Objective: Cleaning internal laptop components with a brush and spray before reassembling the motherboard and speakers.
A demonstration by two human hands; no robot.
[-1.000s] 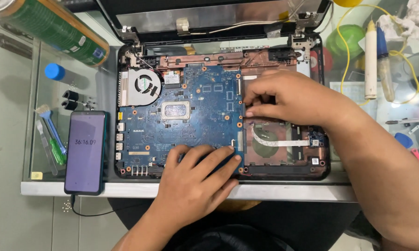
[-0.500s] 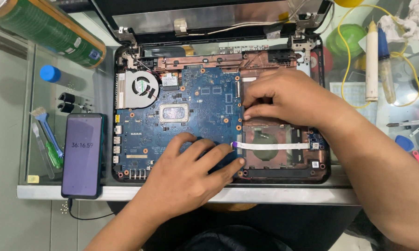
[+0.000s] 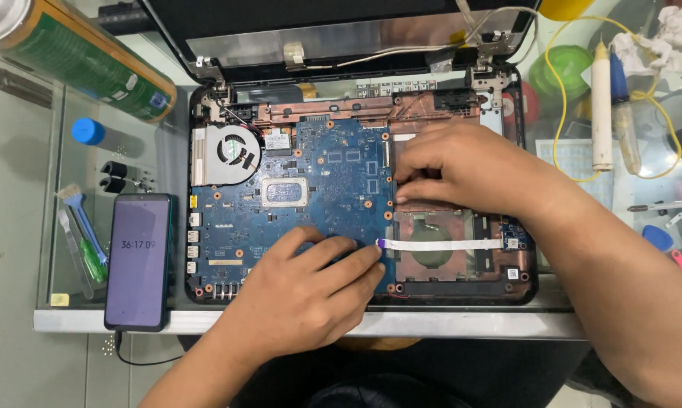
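The blue motherboard [image 3: 318, 189] lies in the opened laptop base [image 3: 522, 283] on your glass worktop [image 3: 432, 325]; a phone [image 3: 138, 261] sits left of it. Your left hand [image 3: 303, 291] rests on the board's lower edge, fingertips pinched on the white ribbon cable [image 3: 439, 244]. Your right hand [image 3: 462, 170] presses curled fingers at the board's right edge, holding nothing.

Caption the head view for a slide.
Left hand pinches a white ribbon cable at the blue motherboard; right hand presses its edge.
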